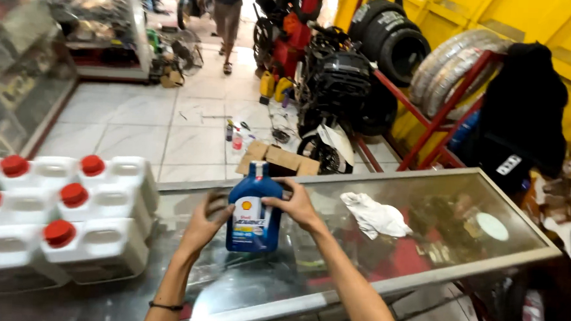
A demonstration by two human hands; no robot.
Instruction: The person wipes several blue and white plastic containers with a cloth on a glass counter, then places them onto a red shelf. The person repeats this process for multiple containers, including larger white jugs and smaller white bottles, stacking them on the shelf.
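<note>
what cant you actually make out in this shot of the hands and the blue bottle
Head view only:
- Blue bottle: back and base hidden, facing away; right hand covers its right shoulder.
- Left hand: motion-blurred, finger grip unclear.
- White jugs: row cut off by the left edge.
- Goods under the glass counter: lost in reflections.
- White rag: folds hide its underside.

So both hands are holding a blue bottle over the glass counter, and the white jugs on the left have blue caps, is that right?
Not quite. The head view shows the white jugs have red caps, not blue. The rest holds: left hand and right hand hold the blue bottle over the glass counter.
</note>
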